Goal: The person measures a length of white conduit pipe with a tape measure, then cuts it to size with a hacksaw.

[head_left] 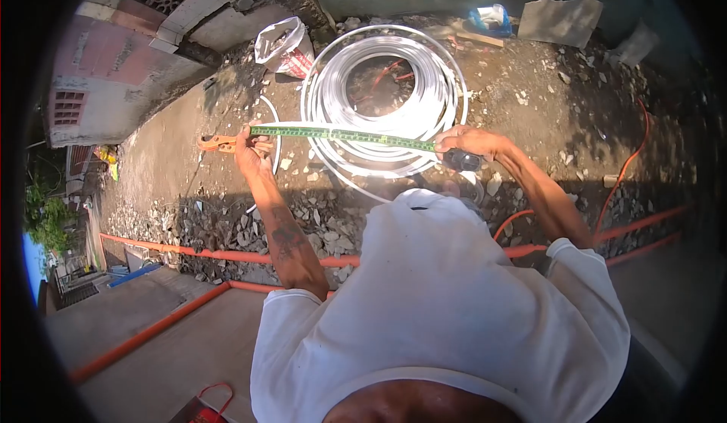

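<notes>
A green tape measure blade (356, 136) is stretched between my two hands, in front of a large coil of white tubing (331, 82). My left hand (252, 152) is closed on the blade's left end and also on an orange tool that looks like a pipe cutter (218, 143), which sticks out to the left. My right hand (478, 141) is closed around the tape measure's black case (460, 159). A white tube length (333, 126) runs along the blade's upper edge; how each hand grips it is partly hidden.
A white sack (285, 48) stands behind the coil. Blue plastic (491, 20) and a flat board (560, 21) lie by the back wall. Rubble (326, 234) covers the ground nearer me. Orange conduit (182, 249) crosses in front, with an orange hose (622, 169) at right.
</notes>
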`<state>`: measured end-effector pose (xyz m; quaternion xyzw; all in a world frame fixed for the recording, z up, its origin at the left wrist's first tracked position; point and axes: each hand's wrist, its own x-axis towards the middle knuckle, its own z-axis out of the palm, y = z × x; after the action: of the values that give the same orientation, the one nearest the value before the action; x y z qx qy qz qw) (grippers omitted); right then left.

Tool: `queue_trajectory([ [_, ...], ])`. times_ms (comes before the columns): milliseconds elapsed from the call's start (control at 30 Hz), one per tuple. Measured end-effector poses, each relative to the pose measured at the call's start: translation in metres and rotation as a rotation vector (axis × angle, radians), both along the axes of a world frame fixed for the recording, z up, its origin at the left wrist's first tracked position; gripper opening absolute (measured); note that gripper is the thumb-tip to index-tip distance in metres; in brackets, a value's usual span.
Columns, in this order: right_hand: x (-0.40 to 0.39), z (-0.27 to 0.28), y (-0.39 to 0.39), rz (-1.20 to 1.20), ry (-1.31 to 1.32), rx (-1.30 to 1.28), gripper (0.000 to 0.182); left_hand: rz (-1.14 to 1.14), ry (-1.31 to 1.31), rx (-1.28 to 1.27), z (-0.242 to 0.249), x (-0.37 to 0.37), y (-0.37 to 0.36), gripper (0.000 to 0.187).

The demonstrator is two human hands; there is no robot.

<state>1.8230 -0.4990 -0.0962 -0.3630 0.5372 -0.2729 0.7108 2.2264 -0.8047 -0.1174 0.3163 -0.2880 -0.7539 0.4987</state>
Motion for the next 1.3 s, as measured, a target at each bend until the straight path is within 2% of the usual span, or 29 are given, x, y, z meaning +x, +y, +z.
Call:
queue_trajectory([
  [33, -0.001, -0.002, 0.002, -0.006, 0.009, -0.019, 0.022, -0.058, -0.004, -0.010, -0.007, 0.005, -0.009, 0.026],
  [167, -0.007, -0.012, 0.008, -0.035, 0.003, -0.038, 0.023, 0.192, -0.178, -0.103, 0.001, -0.018, 0.003, 0.029],
  [267, -0.004, -0.013, 0.019, -0.097, -0.058, 0.090, 0.021, 0.103, -0.170, -0.148, -0.002, -0.019, 0.005, 0.034],
  [300, -0.007, -0.014, 0.021, -0.103, -0.069, 0.075, 0.021, 0.240, -0.251, -0.127, 0.005, -0.031, 0.014, 0.038],
  [400, -0.012, -0.029, 0.025, -0.093, -0.038, -0.002, 0.021, 0.197, -0.189, -0.121, -0.006, -0.023, 0.005, 0.043],
  [467, -0.007, -0.035, 0.026, -0.083, 0.001, -0.059, 0.022, 0.174, -0.146, -0.053, -0.009, -0.016, -0.001, 0.039],
  [500, -0.005, -0.033, 0.026, -0.095, -0.046, 0.011, 0.023, 0.152, -0.133, -0.019, -0.009, -0.012, -0.002, 0.038],
  [600, 0.001, -0.025, 0.024, -0.080, 0.033, -0.126, 0.023, -0.034, -0.061, -0.015, -0.010, 0.000, -0.008, 0.036],
  [633, 0.000, -0.012, 0.025, -0.060, 0.091, -0.062, 0.024, -0.117, -0.034, -0.024, -0.015, 0.005, -0.008, 0.036],
  [733, 0.004, -0.021, 0.026, -0.084, 0.041, -0.047, 0.025, 0.293, -0.068, 0.032, 0.011, -0.044, 0.035, 0.037],
  [767, 0.007, -0.013, 0.025, -0.116, 0.041, 0.044, 0.024, 0.244, 0.010, -0.016, -0.014, -0.030, 0.025, 0.039],
  [867, 0.014, -0.036, 0.023, -0.080, 0.132, -0.074, 0.021, 0.296, -0.028, 0.129, 0.012, -0.090, 0.105, 0.040],
  [900, 0.019, -0.003, 0.021, -0.103, 0.081, -0.007, 0.020, 0.244, -0.020, 0.177, 0.022, -0.113, 0.136, 0.040],
  [933, 0.020, 0.002, 0.019, -0.128, 0.106, 0.014, 0.021, 0.198, -0.012, 0.224, 0.025, -0.133, 0.166, 0.040],
  [1000, 0.027, 0.006, 0.016, -0.144, 0.151, 0.041, 0.024, 0.118, -0.161, 0.058, -0.015, -0.149, 0.205, 0.041],
  [1033, 0.028, 0.009, 0.015, -0.141, 0.176, 0.048, 0.025, 0.048, -0.347, 0.125, -0.001, -0.163, 0.220, 0.042],
  [1067, 0.030, 0.012, 0.013, -0.138, 0.202, 0.055, 0.027, -0.029, -0.528, 0.190, 0.014, -0.178, 0.231, 0.043],
  [1133, 0.033, 0.011, 0.010, -0.155, 0.201, 0.052, 0.028, -0.056, -0.526, -0.060, -0.010, -0.185, 0.240, 0.047],
  [1200, 0.036, 0.009, 0.004, -0.148, 0.228, 0.051, 0.030, -0.034, -0.559, -0.134, -0.033, -0.190, 0.240, 0.052],
  [1267, 0.035, 0.006, 0.005, -0.121, 0.244, 0.057, 0.030, -0.039, -0.536, -0.038, -0.031, -0.195, 0.254, 0.054],
  [1300, 0.034, 0.004, 0.006, -0.101, 0.248, 0.052, 0.031, -0.041, -0.571, -0.073, -0.034, -0.196, 0.251, 0.050],
])
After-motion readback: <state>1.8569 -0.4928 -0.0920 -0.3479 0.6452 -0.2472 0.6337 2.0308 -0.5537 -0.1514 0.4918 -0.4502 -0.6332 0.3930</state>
